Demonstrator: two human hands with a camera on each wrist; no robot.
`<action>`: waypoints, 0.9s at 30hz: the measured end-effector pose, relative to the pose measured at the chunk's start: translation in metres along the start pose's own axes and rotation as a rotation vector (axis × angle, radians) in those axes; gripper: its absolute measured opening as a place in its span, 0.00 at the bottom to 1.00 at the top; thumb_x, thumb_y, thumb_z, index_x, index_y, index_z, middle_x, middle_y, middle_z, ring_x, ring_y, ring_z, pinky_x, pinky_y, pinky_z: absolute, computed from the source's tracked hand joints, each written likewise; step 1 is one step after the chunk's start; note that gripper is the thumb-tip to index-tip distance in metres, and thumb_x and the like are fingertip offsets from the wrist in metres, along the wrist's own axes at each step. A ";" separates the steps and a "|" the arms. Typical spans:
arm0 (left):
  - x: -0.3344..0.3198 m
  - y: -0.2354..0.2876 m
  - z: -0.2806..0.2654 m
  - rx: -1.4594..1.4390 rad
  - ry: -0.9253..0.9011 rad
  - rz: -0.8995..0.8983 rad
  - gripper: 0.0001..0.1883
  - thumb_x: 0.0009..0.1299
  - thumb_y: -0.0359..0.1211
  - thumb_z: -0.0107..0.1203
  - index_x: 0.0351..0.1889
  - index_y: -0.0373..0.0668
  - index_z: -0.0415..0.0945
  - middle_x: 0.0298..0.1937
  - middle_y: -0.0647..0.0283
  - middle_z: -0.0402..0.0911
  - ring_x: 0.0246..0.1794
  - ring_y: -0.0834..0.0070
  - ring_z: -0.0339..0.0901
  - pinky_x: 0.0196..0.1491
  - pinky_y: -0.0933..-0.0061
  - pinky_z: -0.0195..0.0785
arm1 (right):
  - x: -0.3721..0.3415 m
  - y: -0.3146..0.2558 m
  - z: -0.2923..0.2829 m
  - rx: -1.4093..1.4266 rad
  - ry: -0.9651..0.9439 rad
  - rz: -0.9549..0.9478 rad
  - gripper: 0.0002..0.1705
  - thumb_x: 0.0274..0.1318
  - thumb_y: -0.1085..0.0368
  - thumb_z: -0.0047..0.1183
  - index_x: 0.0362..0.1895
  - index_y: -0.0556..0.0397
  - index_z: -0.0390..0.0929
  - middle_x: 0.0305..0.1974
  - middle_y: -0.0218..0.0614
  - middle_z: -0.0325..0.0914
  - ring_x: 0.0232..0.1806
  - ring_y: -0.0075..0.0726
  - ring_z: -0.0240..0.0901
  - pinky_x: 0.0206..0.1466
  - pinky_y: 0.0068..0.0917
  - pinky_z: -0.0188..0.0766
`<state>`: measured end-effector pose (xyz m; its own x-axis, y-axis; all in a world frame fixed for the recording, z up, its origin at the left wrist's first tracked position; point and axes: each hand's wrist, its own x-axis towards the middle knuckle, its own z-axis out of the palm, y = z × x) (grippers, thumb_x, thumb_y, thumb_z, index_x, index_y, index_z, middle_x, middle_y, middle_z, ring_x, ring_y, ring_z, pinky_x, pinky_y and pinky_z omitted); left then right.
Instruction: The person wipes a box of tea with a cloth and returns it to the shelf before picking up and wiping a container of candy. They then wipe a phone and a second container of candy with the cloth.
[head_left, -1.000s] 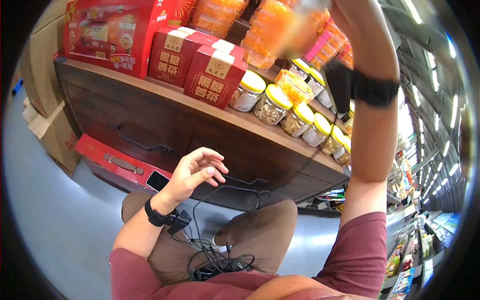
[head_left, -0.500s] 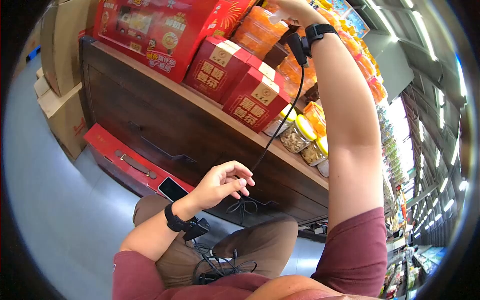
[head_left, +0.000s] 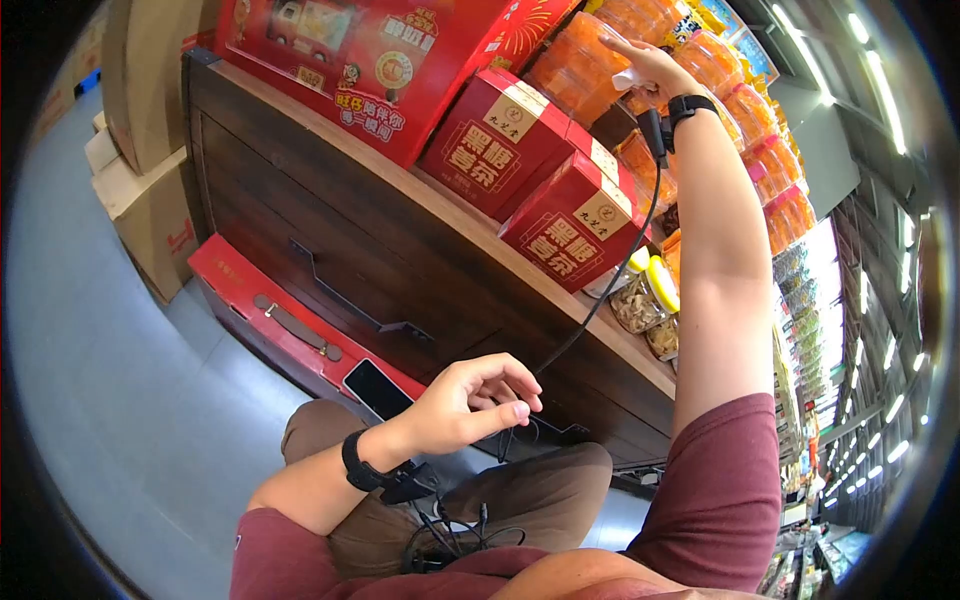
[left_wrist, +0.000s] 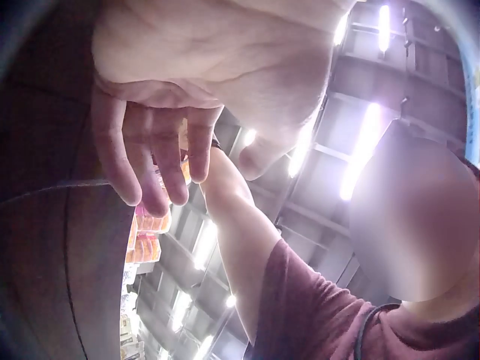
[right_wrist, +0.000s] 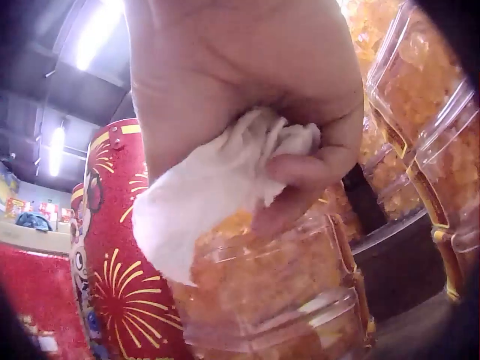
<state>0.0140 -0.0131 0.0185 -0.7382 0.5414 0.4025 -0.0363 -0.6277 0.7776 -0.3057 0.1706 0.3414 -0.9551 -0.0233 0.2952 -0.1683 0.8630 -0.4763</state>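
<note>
My right hand (head_left: pixel 650 75) reaches up to the stacked clear tubs of orange food (head_left: pixel 575 65) behind the red boxes. Its curled fingers grip a crumpled white tissue (right_wrist: pixel 199 195), with a loose end hanging beside the nearest tub (right_wrist: pixel 270 292). In the right wrist view the fingertips are right at that tub's top. My left hand (head_left: pixel 470 405) hangs in front of the dark wooden drawers, fingers loosely curled and holding nothing. Its palm (left_wrist: pixel 217 56) shows in the left wrist view.
Red tea boxes (head_left: pixel 575 220) and a large red gift box (head_left: pixel 350 70) line the shelf edge. Yellow-lidded jars (head_left: pixel 640 300) stand to the right. A black cable (head_left: pixel 610 285) hangs from my right wrist. Below lie a red case (head_left: pixel 270 320) and a phone (head_left: pixel 378 388).
My right hand has moved left along the shelf, from above the jars to the tubs behind the tea boxes. The head view has shifted left. My left hand stays loosely curled.
</note>
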 end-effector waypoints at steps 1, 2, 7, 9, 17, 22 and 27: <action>0.001 0.001 0.000 0.021 -0.013 -0.009 0.12 0.71 0.31 0.60 0.50 0.41 0.77 0.46 0.62 0.84 0.43 0.81 0.81 0.47 0.78 0.74 | -0.001 -0.003 -0.003 -0.012 -0.070 0.039 0.45 0.47 0.25 0.62 0.66 0.31 0.72 0.29 0.22 0.71 0.25 0.13 0.64 0.24 0.15 0.57; 0.001 0.000 0.000 0.041 -0.026 -0.020 0.11 0.71 0.32 0.60 0.49 0.41 0.77 0.46 0.63 0.84 0.44 0.81 0.81 0.47 0.79 0.74 | 0.002 0.000 -0.005 -0.014 -0.074 0.039 0.45 0.47 0.25 0.62 0.66 0.31 0.72 0.29 0.22 0.71 0.25 0.13 0.64 0.24 0.15 0.57; 0.003 -0.002 0.001 0.079 -0.037 -0.005 0.09 0.72 0.32 0.60 0.48 0.41 0.78 0.45 0.64 0.84 0.43 0.82 0.81 0.46 0.79 0.74 | 0.013 0.020 -0.004 0.033 -0.061 -0.022 0.46 0.48 0.30 0.65 0.69 0.32 0.71 0.30 0.23 0.72 0.25 0.13 0.66 0.23 0.15 0.56; 0.003 -0.004 0.001 0.090 -0.045 0.002 0.09 0.72 0.32 0.60 0.47 0.41 0.79 0.44 0.64 0.84 0.43 0.81 0.81 0.46 0.79 0.74 | 0.021 0.029 0.001 0.045 -0.006 -0.059 0.48 0.45 0.30 0.67 0.68 0.36 0.72 0.27 0.24 0.74 0.22 0.17 0.66 0.23 0.19 0.58; 0.000 -0.007 -0.002 0.076 0.037 -0.023 0.12 0.72 0.32 0.60 0.51 0.42 0.76 0.45 0.63 0.84 0.45 0.79 0.82 0.48 0.78 0.74 | 0.023 0.035 0.005 -0.113 0.450 -0.308 0.62 0.39 0.31 0.71 0.72 0.55 0.64 0.26 0.32 0.82 0.26 0.21 0.77 0.28 0.20 0.71; -0.001 -0.007 -0.004 0.051 0.060 -0.006 0.13 0.72 0.31 0.59 0.52 0.41 0.75 0.46 0.60 0.84 0.45 0.77 0.83 0.47 0.76 0.75 | -0.030 0.008 -0.001 -0.237 0.605 -0.315 0.57 0.33 0.32 0.73 0.67 0.46 0.73 0.50 0.44 0.84 0.57 0.42 0.79 0.59 0.33 0.73; 0.003 -0.015 -0.015 -0.015 0.012 0.078 0.27 0.72 0.48 0.58 0.62 0.41 0.67 0.56 0.54 0.77 0.48 0.70 0.82 0.46 0.73 0.76 | -0.167 -0.035 -0.016 0.125 0.378 -0.634 0.50 0.43 0.59 0.77 0.67 0.66 0.67 0.61 0.48 0.75 0.61 0.38 0.74 0.65 0.29 0.70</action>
<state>0.0022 -0.0104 0.0002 -0.7469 0.4841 0.4558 0.0114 -0.6761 0.7367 -0.1359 0.1520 0.3221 -0.5206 -0.3027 0.7984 -0.7065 0.6778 -0.2037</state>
